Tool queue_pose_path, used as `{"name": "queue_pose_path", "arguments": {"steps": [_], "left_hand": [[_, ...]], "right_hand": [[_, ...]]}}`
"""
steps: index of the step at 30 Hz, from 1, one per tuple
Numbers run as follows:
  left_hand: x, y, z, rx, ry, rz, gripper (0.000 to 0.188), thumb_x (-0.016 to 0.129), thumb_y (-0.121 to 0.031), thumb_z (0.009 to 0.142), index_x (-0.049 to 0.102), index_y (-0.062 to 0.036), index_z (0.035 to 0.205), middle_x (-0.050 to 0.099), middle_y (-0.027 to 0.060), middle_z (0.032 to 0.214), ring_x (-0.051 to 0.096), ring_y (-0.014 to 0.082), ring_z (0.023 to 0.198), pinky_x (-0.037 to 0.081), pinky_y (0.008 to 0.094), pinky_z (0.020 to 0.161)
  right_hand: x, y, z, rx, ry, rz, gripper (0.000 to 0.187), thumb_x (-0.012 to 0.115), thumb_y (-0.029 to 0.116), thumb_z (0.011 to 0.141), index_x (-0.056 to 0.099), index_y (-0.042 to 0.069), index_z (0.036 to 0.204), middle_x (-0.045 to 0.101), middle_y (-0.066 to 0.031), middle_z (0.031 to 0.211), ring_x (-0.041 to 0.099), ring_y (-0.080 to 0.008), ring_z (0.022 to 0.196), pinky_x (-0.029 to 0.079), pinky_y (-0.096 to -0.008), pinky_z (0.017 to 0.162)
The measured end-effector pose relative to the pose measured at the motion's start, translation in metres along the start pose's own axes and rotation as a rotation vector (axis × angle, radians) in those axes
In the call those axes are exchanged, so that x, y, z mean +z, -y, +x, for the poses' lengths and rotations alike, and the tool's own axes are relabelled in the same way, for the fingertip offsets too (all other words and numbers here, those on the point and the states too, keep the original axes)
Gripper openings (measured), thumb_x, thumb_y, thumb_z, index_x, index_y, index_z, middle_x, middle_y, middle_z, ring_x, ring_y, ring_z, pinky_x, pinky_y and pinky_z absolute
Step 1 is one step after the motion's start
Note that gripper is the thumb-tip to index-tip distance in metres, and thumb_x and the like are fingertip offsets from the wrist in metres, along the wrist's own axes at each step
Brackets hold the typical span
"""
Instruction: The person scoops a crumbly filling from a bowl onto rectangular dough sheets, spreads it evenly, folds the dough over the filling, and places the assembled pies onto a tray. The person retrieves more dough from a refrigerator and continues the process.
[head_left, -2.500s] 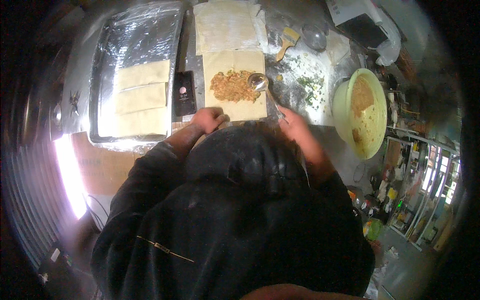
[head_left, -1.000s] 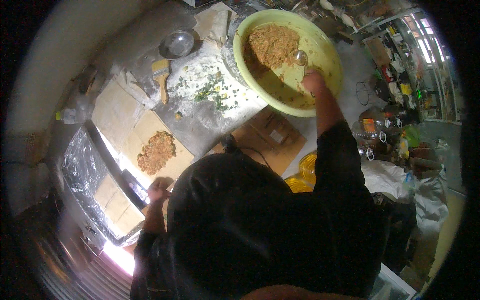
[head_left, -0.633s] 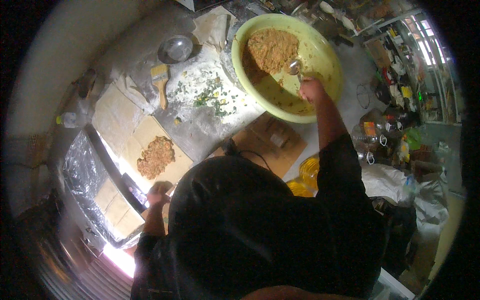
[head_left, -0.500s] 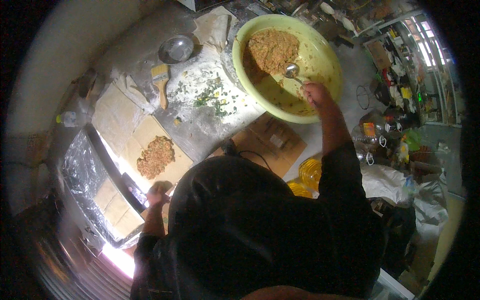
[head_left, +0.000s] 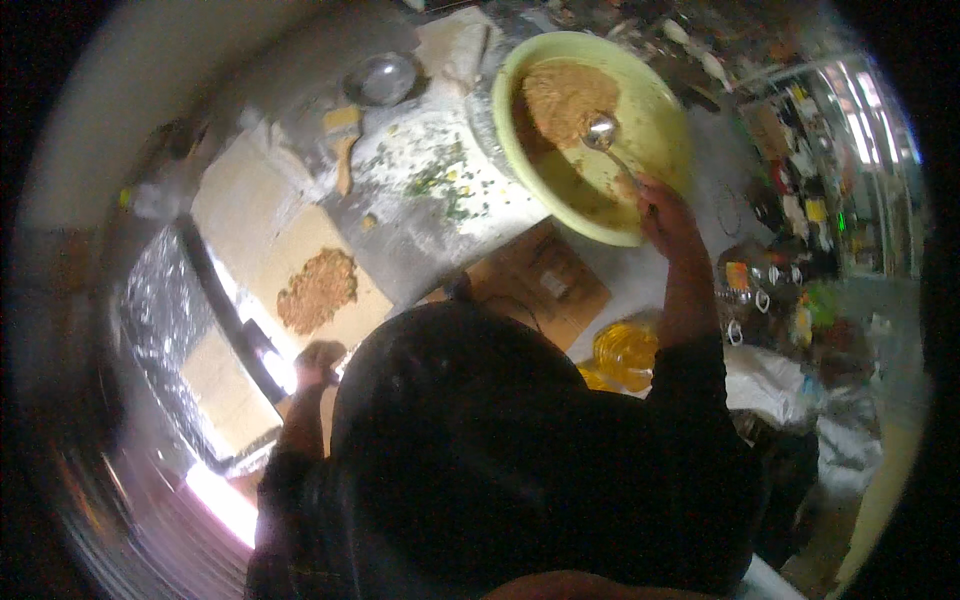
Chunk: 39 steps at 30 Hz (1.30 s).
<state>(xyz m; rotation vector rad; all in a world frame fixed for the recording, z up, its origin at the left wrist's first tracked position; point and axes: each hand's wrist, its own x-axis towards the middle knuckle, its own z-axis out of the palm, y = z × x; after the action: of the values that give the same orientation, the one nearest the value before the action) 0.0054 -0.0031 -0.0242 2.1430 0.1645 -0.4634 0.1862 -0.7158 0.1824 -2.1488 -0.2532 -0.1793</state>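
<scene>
A metal spoon (head_left: 600,132) is in my right hand (head_left: 665,212), which is closed on its handle over the near right side of a large pale-green basin (head_left: 655,110). The spoon's bowl is at the edge of a mound of brownish minced filling (head_left: 565,98) inside. On the left, a patch of the same filling (head_left: 318,290) lies spread on a pale dough sheet (head_left: 372,298). My left hand (head_left: 318,362) is at the near edge of that sheet with its fingers curled; what they hold, if anything, is hidden.
Chopped greens (head_left: 450,185) are scattered over flour beside a wooden-handled brush (head_left: 343,160) and a metal bowl (head_left: 383,80). A cloth (head_left: 455,50) lies behind. A cardboard box (head_left: 540,280) and yellow oil bottles (head_left: 625,355) are near my body; clear plastic wrap (head_left: 165,300) lies far left.
The whole view has shifted slightly and blurred. My right hand has moved a little with the spoon, which stays beside the filling mound. My left hand stays at the dough's edge.
</scene>
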Motion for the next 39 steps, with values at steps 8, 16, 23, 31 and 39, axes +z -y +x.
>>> {"name": "queue_pose_path", "arguments": {"steps": [8,16,23,31,39], "left_hand": [[-0.001,-0.029,-0.003,-0.365,0.016,-0.364,0.03,0.056,-0.026,0.102,0.074,-0.0048,0.113,0.078,0.007,0.092,0.066,0.0144,0.056,0.056,0.031,0.052],[-0.009,-0.054,-0.013,-0.421,-0.01,-0.396,0.028,0.062,-0.031,0.1,0.076,-0.0084,0.109,0.073,0.0037,0.079,0.066,0.0134,0.056,0.053,0.0294,0.051],[-0.008,-0.036,-0.018,-0.249,0.054,-0.214,0.033,0.066,-0.039,0.094,0.076,-0.0087,0.103,0.072,0.0123,0.081,0.07,0.0223,0.067,0.055,0.0364,0.066],[-0.029,-0.044,-0.021,-0.106,0.046,0.158,0.045,0.065,-0.047,0.089,0.072,-0.0061,0.107,0.074,0.0191,0.103,0.07,0.039,0.1,0.054,0.0478,0.086],[-0.04,-0.058,-0.02,0.06,0.068,0.34,0.032,0.062,-0.038,0.091,0.071,-0.0135,0.109,0.072,0.0183,0.113,0.068,0.0393,0.108,0.054,0.0497,0.09]], "right_hand": [[0.149,0.148,-0.001,0.363,0.392,0.275,0.05,0.056,0.012,0.1,0.054,0.008,0.15,0.063,-0.0012,0.075,0.054,-0.0093,0.058,0.048,-0.0256,0.057],[0.329,0.163,-0.014,-0.154,0.803,-0.363,0.051,0.065,0.025,0.095,0.059,0.027,0.146,0.071,-0.0224,0.1,0.07,-0.0405,0.091,0.057,-0.0462,0.083],[0.358,0.174,-0.029,-0.201,0.747,-0.197,0.055,0.065,0.026,0.096,0.055,0.026,0.15,0.066,-0.0186,0.081,0.067,-0.0322,0.072,0.056,-0.0439,0.071],[0.4,0.212,-0.014,0.585,0.96,0.13,0.051,0.057,0.016,0.104,0.05,0.017,0.154,0.06,-0.0034,0.072,0.052,-0.0125,0.052,0.046,-0.0296,0.049],[0.386,0.218,-0.023,0.57,0.833,-0.082,0.049,0.058,0.014,0.103,0.053,0.017,0.151,0.057,-0.0023,0.069,0.05,-0.0122,0.051,0.045,-0.031,0.047]]}}
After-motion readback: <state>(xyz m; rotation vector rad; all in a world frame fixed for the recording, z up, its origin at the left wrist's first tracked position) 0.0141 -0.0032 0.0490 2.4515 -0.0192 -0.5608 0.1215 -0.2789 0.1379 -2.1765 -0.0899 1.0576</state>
